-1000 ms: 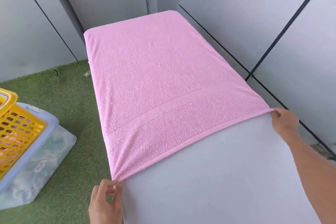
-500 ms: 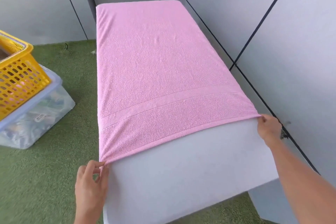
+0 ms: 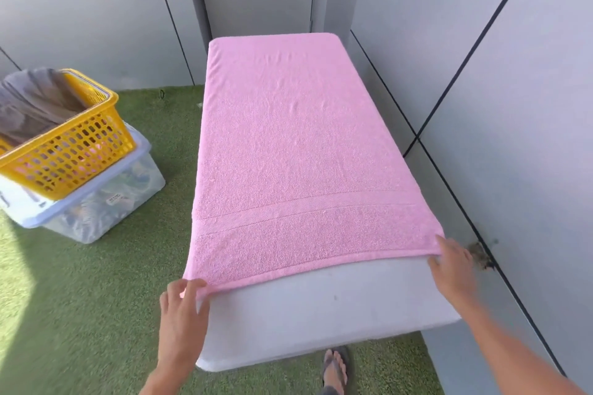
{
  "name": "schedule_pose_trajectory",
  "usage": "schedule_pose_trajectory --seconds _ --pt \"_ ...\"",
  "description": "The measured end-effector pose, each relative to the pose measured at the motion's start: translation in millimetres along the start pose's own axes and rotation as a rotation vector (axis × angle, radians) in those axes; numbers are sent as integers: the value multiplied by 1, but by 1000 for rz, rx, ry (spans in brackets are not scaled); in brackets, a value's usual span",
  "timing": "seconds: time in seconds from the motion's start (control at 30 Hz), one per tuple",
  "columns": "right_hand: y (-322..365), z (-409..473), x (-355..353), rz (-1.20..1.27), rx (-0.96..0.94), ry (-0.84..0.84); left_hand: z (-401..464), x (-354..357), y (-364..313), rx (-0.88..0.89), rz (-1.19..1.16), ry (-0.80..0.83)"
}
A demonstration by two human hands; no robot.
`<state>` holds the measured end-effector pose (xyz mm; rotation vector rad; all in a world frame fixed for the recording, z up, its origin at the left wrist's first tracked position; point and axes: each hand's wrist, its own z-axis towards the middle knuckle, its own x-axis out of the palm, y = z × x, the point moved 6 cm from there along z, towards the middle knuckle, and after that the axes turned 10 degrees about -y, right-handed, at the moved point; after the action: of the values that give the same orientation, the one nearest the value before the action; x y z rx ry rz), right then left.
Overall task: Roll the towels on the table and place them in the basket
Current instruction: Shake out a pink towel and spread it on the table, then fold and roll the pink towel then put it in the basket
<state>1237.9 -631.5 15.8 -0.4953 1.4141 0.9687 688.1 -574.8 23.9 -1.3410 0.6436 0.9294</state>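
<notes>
A pink towel (image 3: 295, 154) lies spread flat along the white table (image 3: 321, 308), covering all but the near strip. My left hand (image 3: 183, 311) pinches the towel's near left corner at the table's edge. My right hand (image 3: 452, 263) pinches the near right corner. The near hem runs taut between the two hands. A yellow perforated basket (image 3: 70, 151) stands to the left on a clear lidded box, with a grey towel (image 3: 32, 102) hanging inside it.
The clear plastic storage box (image 3: 106, 202) sits on green artificial grass (image 3: 80, 314) left of the table. Grey wall panels (image 3: 513, 106) run close along the table's right side and behind it. My foot in a sandal (image 3: 335, 369) shows below the table's near end.
The towel's near hem has been drawn closer to the table's near end, both hands moving with its corners. The view pulled back and swung right, showing more of the basket.
</notes>
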Motion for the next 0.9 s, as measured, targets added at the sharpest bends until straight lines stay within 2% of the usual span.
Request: schedule_pose_trajectory --seconds 0.07,0.13,0.37,0.6,0.73,0.9 --pt "6 -6 5 -9 -116 3 1 10 -20 126 81 40" --pt "10 -7 1 28 -156 10 1 18 -40 217 117 66" --pt "2 11 -7 154 -262 32 7 24 -58 131 131 -36" --pt "-14 9 -7 146 -356 89 -6 17 -55 197 145 -16" --pt "-23 9 -5 73 -362 177 -13 11 -38 117 59 106" --pt "-11 34 -4 58 -306 391 18 15 -26 -110 -64 336"
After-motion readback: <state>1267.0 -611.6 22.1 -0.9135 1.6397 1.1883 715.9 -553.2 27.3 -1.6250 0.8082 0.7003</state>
